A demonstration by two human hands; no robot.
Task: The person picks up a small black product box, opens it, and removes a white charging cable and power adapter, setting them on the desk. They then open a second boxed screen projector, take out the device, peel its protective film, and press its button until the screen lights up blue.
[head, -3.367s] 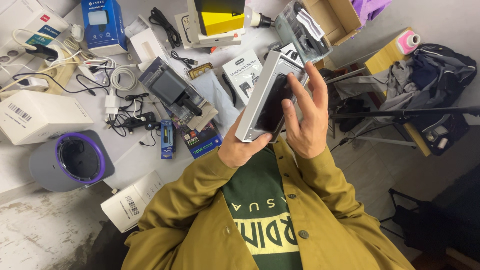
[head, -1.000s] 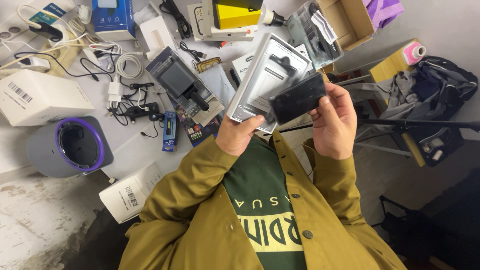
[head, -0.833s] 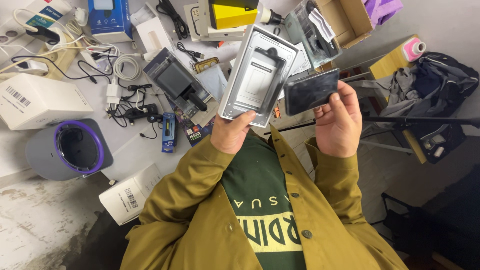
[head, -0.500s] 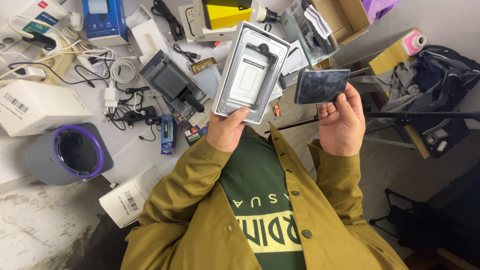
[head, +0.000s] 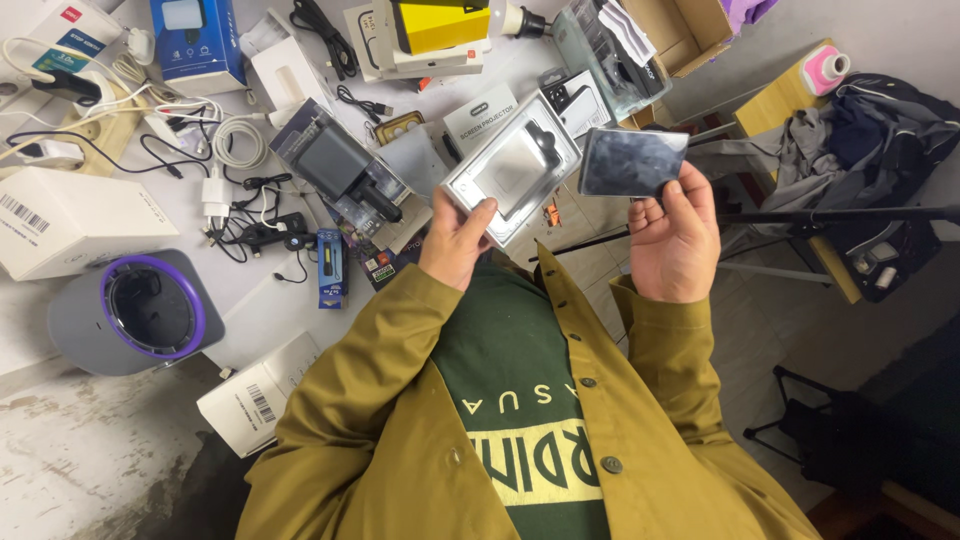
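Just right of the silver tray [head: 512, 168], the right hand [head: 672, 240] pinches a dark glossy slab [head: 632, 162] by its lower edge, face up for a look. Left hand [head: 458, 240] clamps the tray's lower corner, tilted toward the cluttered table [head: 270, 300].

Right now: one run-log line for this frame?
left hand: holds silver packaging tray | right hand: holds dark flat device | tray and device: apart | below: cluttered table
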